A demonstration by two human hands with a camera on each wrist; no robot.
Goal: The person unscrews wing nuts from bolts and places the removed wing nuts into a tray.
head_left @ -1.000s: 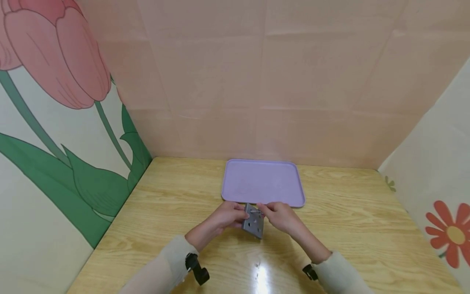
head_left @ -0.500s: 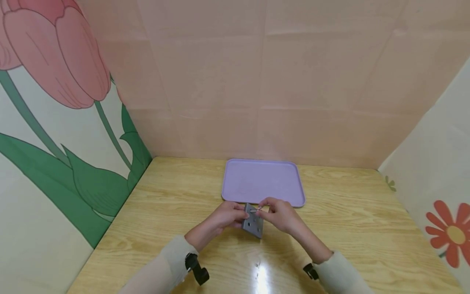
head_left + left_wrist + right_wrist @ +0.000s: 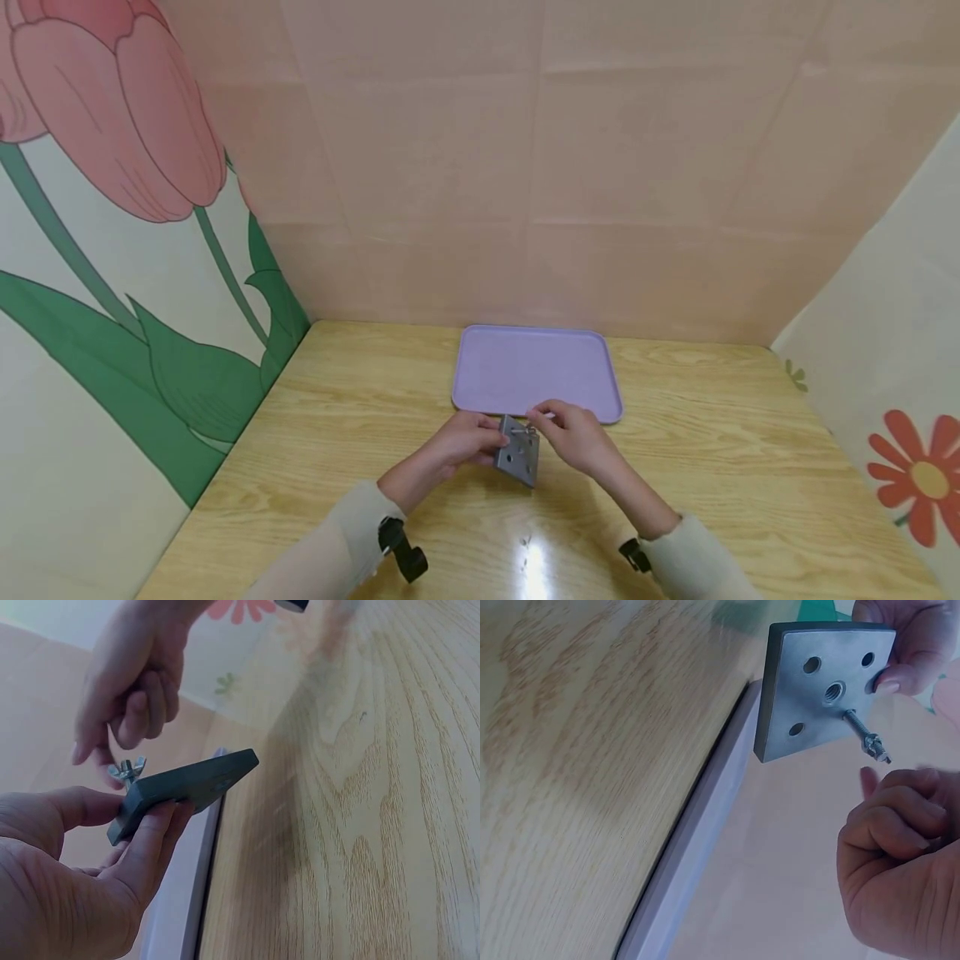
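My left hand [image 3: 461, 437] grips a square grey metal plate [image 3: 519, 468] by one edge, thumb on one face and fingers behind. Several holes pierce the plate; the central one is threaded in the right wrist view. From one corner hole a thin bolt [image 3: 859, 727] sticks out, with a wing nut [image 3: 874, 745] near its outer end. My right hand [image 3: 577, 437] is close to the wing nut, its thumb and index finger extended and its other fingers curled. In the right wrist view a gap shows between them; in the left wrist view the index fingertip overlaps the nut.
A lilac tray [image 3: 536, 375] lies on the wooden table [image 3: 375, 375] just beyond my hands. A pink-beige wall covering [image 3: 420, 167] rises behind the table, with flower-printed panels left and right. Black straps with cameras [image 3: 408, 554] sit on the wrists.
The right thumb and index finger have shifted around the wing nut: they were at it half a second ago and now stand slightly above it. The left hand and the plate stay in place.
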